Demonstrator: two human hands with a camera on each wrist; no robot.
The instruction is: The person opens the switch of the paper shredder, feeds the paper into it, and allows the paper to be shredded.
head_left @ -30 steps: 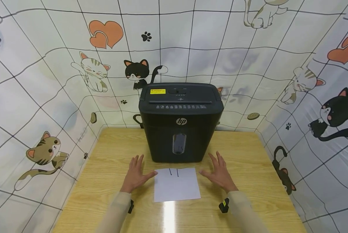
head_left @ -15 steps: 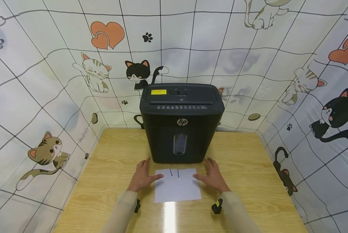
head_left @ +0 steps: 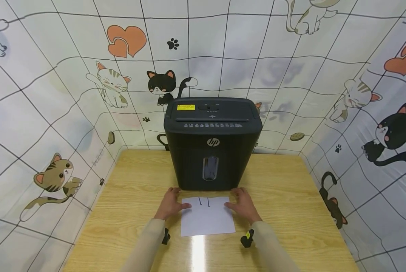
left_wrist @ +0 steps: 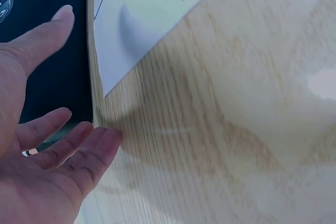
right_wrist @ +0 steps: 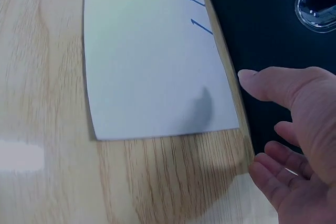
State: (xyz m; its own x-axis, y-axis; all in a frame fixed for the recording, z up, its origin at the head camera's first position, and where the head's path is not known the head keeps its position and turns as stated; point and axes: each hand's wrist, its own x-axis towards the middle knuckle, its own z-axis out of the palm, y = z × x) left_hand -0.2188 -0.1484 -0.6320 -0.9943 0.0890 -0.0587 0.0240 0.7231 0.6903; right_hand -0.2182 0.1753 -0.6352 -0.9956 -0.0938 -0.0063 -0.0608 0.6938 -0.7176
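A white sheet of paper [head_left: 207, 221] lies flat on the table, with two dark pen strokes near its far edge. Just behind it stands a black HP paper shredder [head_left: 189, 162]. My left hand [head_left: 170, 204] is at the sheet's far left corner, its thumb over the paper and its fingers slightly bent. My right hand [head_left: 244, 207] mirrors it at the far right corner. In the left wrist view, the thumb casts a shadow on the paper [left_wrist: 152, 14], apart from it. The right wrist view likewise shows the thumb raised above the sheet [right_wrist: 152, 77]. Neither hand grips anything.
The wooden table [head_left: 121, 211] runs out to both sides of the sheet. White cloth walls [head_left: 243, 37] printed with cartoon cats surround it on the left, back and right. A bright light reflection [head_left: 197, 253] falls in front of the paper.
Both hands have moved inward to the sheet's far corners, and their fingers, spread before, are now more bent. Paper and shredder have stayed in place.
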